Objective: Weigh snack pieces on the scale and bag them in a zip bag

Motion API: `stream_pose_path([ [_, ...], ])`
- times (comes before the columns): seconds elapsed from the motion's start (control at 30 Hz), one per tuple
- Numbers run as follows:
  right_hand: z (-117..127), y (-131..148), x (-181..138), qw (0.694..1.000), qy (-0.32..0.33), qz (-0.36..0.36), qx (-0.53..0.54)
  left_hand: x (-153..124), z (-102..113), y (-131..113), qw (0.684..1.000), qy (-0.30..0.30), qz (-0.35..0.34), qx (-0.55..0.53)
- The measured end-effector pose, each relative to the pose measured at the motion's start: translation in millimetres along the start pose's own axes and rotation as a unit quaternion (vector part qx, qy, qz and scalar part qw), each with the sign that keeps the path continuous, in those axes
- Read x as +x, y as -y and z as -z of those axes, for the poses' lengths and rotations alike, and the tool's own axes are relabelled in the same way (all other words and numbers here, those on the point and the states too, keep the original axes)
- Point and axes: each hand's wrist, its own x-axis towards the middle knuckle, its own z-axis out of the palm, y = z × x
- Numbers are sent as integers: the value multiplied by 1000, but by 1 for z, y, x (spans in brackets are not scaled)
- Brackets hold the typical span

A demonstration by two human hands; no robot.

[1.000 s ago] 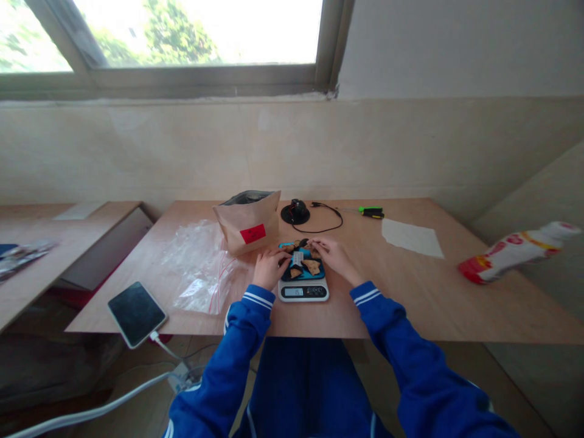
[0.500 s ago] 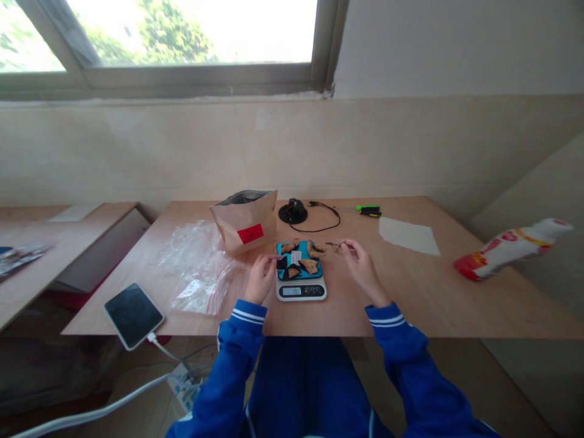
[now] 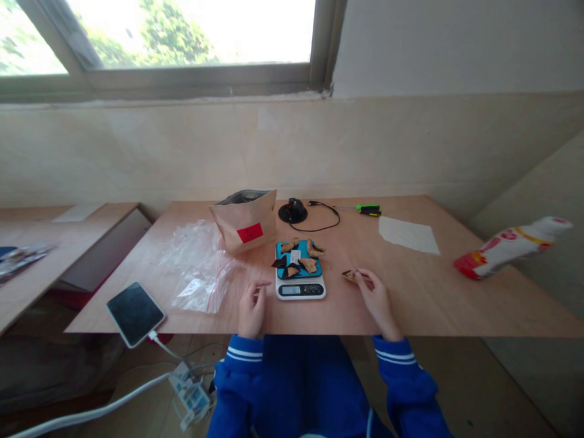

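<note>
On the table stands a white kitchen scale (image 3: 302,290) with a blue top and a lit display. Several curled dried pieces (image 3: 308,265), tan on one side and nearly black on the other, lie on it around a small white label. My right hand (image 3: 375,298) is to the right of the scale, pinching one more dried piece (image 3: 349,276) between thumb and fingers. Left of the scale, my left hand (image 3: 252,309) rests near the table's front edge. Its index finger stretches toward the scale, the other fingers are loosely bent, and nothing shows in it.
Behind the scale stand an open brown paper pouch (image 3: 246,226) with a red label and a black round-based device (image 3: 292,211) with a cable. Clear plastic bags (image 3: 201,267) and a tablet (image 3: 135,314) lie left. Screwdrivers (image 3: 368,210), paper (image 3: 409,235) and a bottle (image 3: 511,248) are right.
My left hand has drawn back from the dried pieces toward the table's front edge. My right hand has come lower and slightly right, with the dried piece in its fingers.
</note>
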Motion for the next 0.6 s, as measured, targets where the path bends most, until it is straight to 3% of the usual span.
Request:
stream_pose_path([
  [0.23, 20, -5, -18, 976, -45, 113, -179, -7, -6, 5, 1000, -12, -9, 2],
  [0.6, 20, -10, -31, 955, -53, 131, -263, -5, -12, 12, 999, -3, -23, 28],
])
